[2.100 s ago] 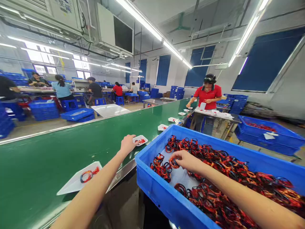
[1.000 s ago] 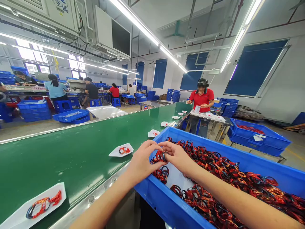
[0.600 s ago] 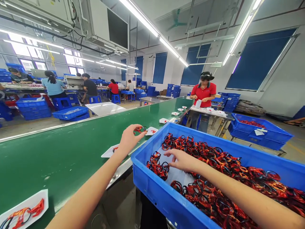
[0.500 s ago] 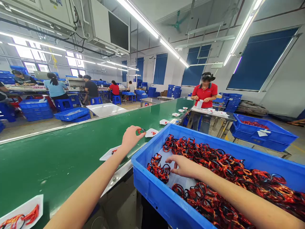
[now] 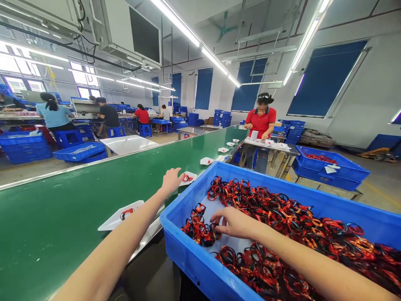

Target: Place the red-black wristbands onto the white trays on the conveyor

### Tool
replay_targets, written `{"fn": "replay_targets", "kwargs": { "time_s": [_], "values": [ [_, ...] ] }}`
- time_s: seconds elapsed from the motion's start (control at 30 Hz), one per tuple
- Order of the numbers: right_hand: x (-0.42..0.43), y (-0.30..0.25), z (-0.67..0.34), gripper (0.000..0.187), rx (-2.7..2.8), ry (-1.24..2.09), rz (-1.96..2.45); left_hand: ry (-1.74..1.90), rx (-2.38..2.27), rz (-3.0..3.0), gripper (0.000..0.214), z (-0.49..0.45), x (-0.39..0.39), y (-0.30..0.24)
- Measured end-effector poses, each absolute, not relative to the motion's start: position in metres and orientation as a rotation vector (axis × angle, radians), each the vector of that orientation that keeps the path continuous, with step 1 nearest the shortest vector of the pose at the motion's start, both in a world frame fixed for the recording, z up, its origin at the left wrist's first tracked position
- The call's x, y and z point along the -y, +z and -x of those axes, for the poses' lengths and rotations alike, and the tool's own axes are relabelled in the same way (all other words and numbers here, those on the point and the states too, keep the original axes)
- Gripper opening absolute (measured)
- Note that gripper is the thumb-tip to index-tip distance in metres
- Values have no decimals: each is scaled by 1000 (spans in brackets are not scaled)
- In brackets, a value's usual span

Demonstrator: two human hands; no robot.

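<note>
Workshop hall under tube lamps [image 5: 175, 21], with blue blinds [image 5: 327, 79] from 12 to 2 o'clock of the view and seated workers [image 5: 52, 115] toward 9. Green belt [image 5: 78, 200], running from 8 toward 2 o'clock, carries white trays.

Left hand [image 5: 171, 179]: over the belt, fingers extended and parted, just beside a tray [image 5: 194, 175] at its 3 o'clock; within that tray lies a red-and-black band [image 5: 187, 178]. Nearer tray [image 5: 114, 220], at 8 o'clock from this hand, bears another band and is partly hidden by the forearm [image 5: 122, 238]. Four farther trays [image 5: 206, 161] recede toward 2 o'clock.

Right hand [image 5: 230, 221]: inside the blue crate [image 5: 188, 255], thumb and fingers apart in a loose curve. Small pile [image 5: 199, 225] of bands lies at its 9 o'clock, next to the fingertips; whether they touch cannot be told. Large heap [image 5: 282, 213] of bands spreads from 1 to 5 o'clock of the hand.

Co-worker [image 5: 262, 121] in red, at 2 o'clock of the view, stands behind a tabletop [image 5: 290, 154] bearing white pieces [image 5: 268, 142].
</note>
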State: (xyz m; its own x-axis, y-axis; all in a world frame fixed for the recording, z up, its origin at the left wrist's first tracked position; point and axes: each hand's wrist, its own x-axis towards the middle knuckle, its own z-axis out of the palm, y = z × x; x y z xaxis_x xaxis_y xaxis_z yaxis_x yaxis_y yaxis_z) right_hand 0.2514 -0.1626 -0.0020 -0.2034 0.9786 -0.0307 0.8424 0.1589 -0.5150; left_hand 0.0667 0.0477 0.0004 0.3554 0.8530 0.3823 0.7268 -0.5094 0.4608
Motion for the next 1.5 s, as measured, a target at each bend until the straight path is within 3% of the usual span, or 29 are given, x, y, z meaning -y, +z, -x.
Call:
{"fn": "replay_targets", "kwargs": {
  "time_s": [0.17, 0.33, 0.57, 0.67, 1.0, 1.23, 1.5],
  "values": [
    [160, 1, -252, 19, 2056, 672, 1704, 1000, -1194, -2347, 32, -48, -11, 38],
    [158, 45, -248, 24, 1889, 759, 1594, 976, -783, -2343, 28, -29, 66, 69],
    [168, 73, -224, 32, 1424, 1104, 1304, 965, -567, -2339, 52, -33, 130, 64],
    [169, 66, -217, 35, 1367, 1175, 1216, 1028, -591, -2305, 46, -39, 135, 61],
    [176, 81, -203, 26, 1417, 881, 1263, 1143, -595, -2013, 42, -37, 128, 48],
    [180, 84, -201, 28, 1356, 943, 1221, 1057, -503, -1903, 40, -30, 129, 53],
    [183, 83, -194, 32, 1313, 1059, 1113, 755, -296, -1213, 31, -21, 113, 62]
  ]
}}
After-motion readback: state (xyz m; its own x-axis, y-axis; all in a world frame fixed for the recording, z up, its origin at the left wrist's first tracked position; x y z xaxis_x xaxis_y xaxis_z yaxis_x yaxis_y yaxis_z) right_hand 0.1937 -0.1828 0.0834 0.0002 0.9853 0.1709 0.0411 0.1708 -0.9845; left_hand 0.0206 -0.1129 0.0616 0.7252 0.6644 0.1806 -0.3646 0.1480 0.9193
